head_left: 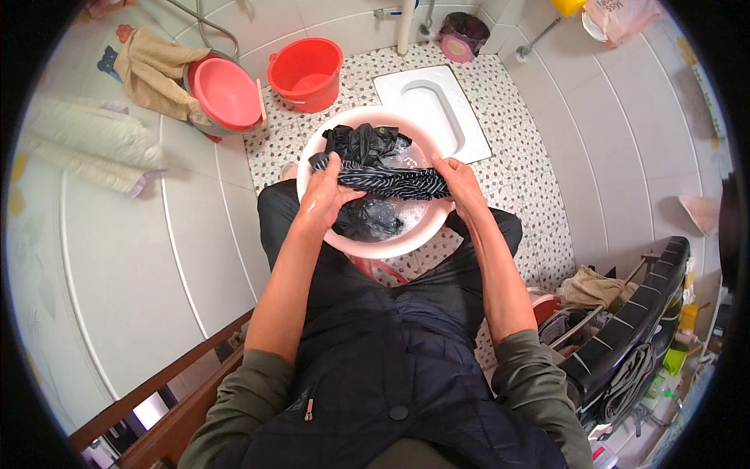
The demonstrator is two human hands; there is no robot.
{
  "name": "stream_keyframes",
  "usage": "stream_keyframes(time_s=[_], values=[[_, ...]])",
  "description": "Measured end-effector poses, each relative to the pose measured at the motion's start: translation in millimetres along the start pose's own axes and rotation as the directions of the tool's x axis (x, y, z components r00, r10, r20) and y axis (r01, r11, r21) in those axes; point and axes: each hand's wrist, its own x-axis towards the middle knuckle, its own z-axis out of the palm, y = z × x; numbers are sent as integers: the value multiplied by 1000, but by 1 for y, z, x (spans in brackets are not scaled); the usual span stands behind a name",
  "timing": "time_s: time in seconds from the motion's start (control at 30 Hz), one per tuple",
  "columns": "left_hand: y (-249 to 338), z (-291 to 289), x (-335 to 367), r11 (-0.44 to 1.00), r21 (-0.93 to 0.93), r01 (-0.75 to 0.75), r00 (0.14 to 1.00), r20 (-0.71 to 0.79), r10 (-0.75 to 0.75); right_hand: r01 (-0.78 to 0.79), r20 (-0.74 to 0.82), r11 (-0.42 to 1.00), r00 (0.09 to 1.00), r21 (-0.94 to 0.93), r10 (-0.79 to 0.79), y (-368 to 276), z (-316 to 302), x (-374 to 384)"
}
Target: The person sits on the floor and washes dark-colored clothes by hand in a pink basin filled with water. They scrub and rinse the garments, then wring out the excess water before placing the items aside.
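Note:
Between my two hands a black garment with thin white stripes [387, 180] is stretched out, wet, above a pink basin [367, 248]. My left hand [323, 191] grips its left end, and my right hand [461, 186] pinches its right end near the basin's rim. Inside the basin, dark wet clothing [363, 143] lies bunched at the far side. More dark cloth [367, 220] soaks in sudsy water on the near side. The basin sits between my knees, in front of my lap.
Beyond the basin is a white squat toilet [471, 129] in the speckled floor [547, 215]. A red bucket [306, 75] stands far left, beside a pink washbasin [227, 94] and a hanging tan towel [160, 74]. A bin [462, 39] is at the back; a cluttered black rack [625, 313] fills the right.

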Motion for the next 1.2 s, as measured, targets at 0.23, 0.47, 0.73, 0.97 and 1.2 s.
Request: stream_keyframes(time_s=[0.23, 0.47, 0.73, 0.97, 1.2], values=[[11, -9, 7, 1000, -19, 15, 995, -98, -17, 75, 203, 992, 978, -100, -54, 2, -16, -17], [26, -2, 7, 991, 104, -85, 992, -89, 95, 107, 46, 983, 994, -150, -101, 4, -24, -23], [32, -18, 19, 980, 164, -110, 992, -47, 119, 226, -77, 952, 966, -206, -245, 14, -24, -18], [38, -36, 29, 958, 153, -244, 966, -52, 255, 405, -29, 914, 913, -35, -406, 6, -23, -31], [33, -11, 21, 905, 328, -272, 941, -104, 321, 410, -27, 912, 912, -4, -410, 9, -13, -37]])
